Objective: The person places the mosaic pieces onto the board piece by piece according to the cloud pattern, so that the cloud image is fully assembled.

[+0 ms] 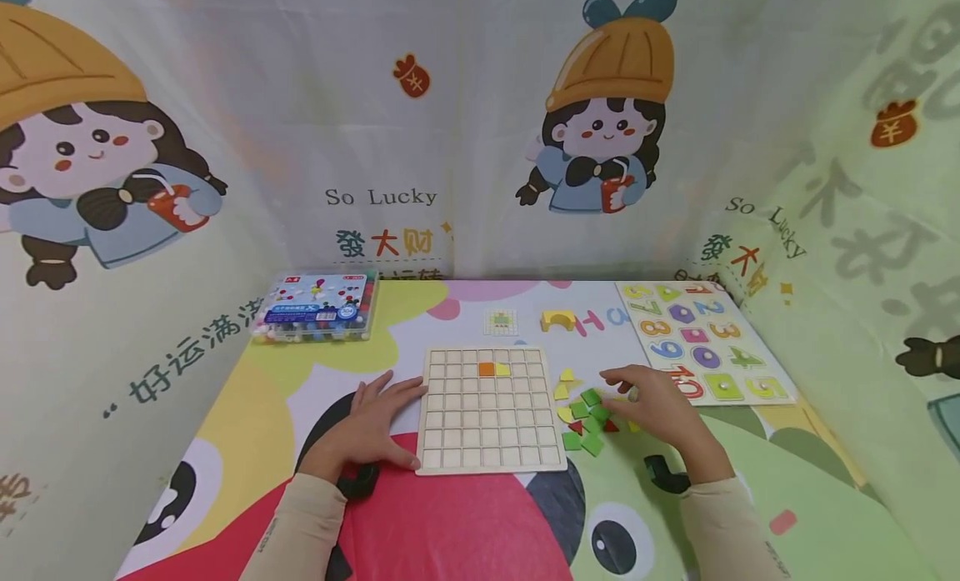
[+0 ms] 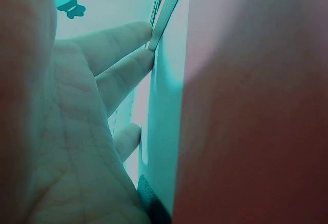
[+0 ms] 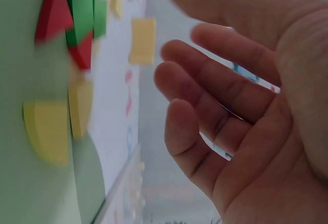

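A wooden grid board point(image 1: 487, 431) lies in the middle of the table, with an orange tile point(image 1: 487, 368) and a yellow tile point(image 1: 502, 369) set in its second row. My left hand point(image 1: 375, 423) lies flat beside the board; its straight fingers point(image 2: 123, 60) touch the board's left edge point(image 2: 166, 8). My right hand point(image 1: 652, 402) hovers over a loose pile of green, yellow and red pieces point(image 1: 588, 418) just right of the board. In the right wrist view the hand point(image 3: 241, 96) is relaxed and holds nothing, close to a red triangle point(image 3: 51, 8) and a yellow piece point(image 3: 48, 131).
A number puzzle board point(image 1: 701, 343) lies at the back right. A clear plastic box of small parts point(image 1: 318, 308) stands at the back left. A yellow arch block point(image 1: 558, 319) and a small pattern card point(image 1: 500, 321) lie behind the grid board. Printed fabric walls enclose the table.
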A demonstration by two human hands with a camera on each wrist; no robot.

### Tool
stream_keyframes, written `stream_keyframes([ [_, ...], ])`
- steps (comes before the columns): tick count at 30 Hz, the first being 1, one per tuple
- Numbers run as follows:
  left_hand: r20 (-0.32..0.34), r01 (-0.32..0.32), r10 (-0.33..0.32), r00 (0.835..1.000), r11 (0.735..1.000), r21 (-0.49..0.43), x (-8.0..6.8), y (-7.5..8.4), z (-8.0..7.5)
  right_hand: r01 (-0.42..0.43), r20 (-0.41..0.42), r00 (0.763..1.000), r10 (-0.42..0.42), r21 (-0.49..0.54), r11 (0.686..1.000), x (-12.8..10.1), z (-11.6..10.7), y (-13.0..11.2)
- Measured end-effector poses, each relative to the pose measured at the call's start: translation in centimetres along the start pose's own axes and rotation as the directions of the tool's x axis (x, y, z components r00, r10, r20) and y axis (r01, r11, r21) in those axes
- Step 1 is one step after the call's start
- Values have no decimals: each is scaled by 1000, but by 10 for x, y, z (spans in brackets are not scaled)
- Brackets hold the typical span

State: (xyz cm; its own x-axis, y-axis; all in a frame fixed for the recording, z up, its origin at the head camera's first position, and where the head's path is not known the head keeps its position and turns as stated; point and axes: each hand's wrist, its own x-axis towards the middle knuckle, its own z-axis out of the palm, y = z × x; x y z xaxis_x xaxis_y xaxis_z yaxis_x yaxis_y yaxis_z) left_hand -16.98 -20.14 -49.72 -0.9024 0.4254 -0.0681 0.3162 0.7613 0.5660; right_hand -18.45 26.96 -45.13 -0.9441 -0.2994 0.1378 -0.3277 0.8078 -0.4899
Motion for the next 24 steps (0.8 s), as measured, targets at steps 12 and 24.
stream_keyframes([
  [12,9,17,-17,1000,1000,-9,1,1,1,-58,53,997,60,-52,997,-2,5,34],
  [24,-7,3,-3,1000,1000,3,0,1,1,-112,111,986,121,-85,990,0,10,37],
])
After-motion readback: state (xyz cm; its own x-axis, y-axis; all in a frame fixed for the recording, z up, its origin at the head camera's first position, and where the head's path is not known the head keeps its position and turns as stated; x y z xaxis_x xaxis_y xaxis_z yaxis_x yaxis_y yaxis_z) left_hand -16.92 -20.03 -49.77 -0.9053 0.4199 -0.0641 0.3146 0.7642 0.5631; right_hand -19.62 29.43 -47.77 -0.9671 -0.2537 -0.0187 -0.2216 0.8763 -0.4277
